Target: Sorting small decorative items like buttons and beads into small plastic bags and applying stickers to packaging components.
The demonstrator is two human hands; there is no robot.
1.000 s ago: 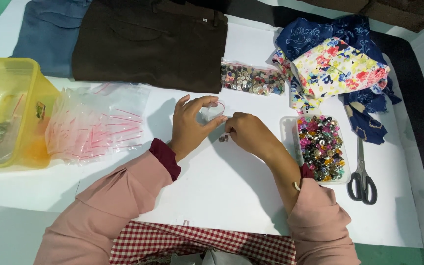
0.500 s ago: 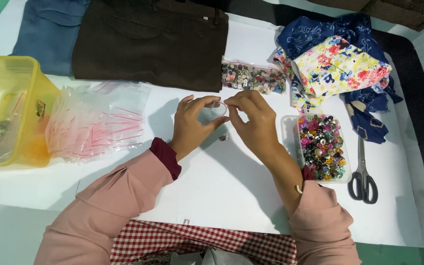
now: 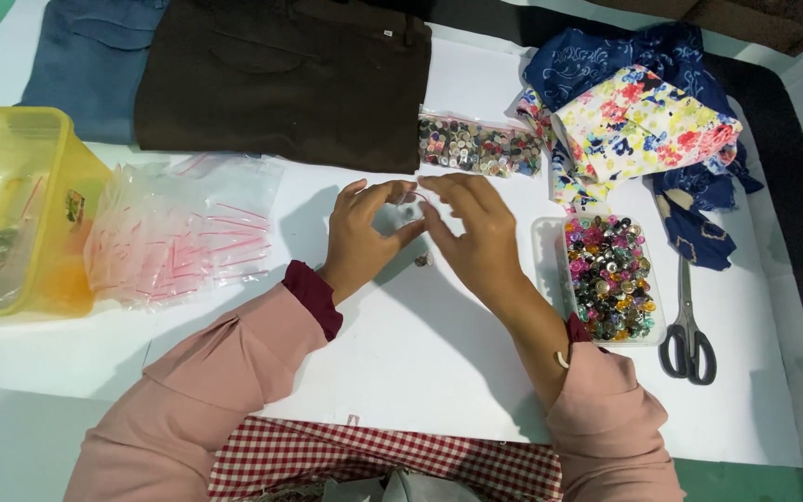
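Hands meet mid-tabletop: left hand (image 3: 362, 237) and right hand (image 3: 476, 232) both pinch a small clear plastic bag (image 3: 399, 216), seemingly holding buttons. One loose dark button (image 3: 423, 260) lies beneath; clear tray of coloured buttons (image 3: 611, 277) remains full, right.

A single camera, worn on the person's head, looks steeply down and forward over the white-covered desk (image 3: 439, 372), close enough that both pink sleeves fill the bottom edge and the left hand (image 3: 362, 244) and right hand (image 3: 478, 232) sit near the centre. The far edge of the view reaches the folded dark brown trousers (image 3: 281, 79) and the folded blue jeans (image 3: 90, 60), the left edge cuts the translucent yellow plastic tub (image 3: 11, 209), and the right side takes in the black-handled scissors (image 3: 688, 325). There is no second view to overlap with it.
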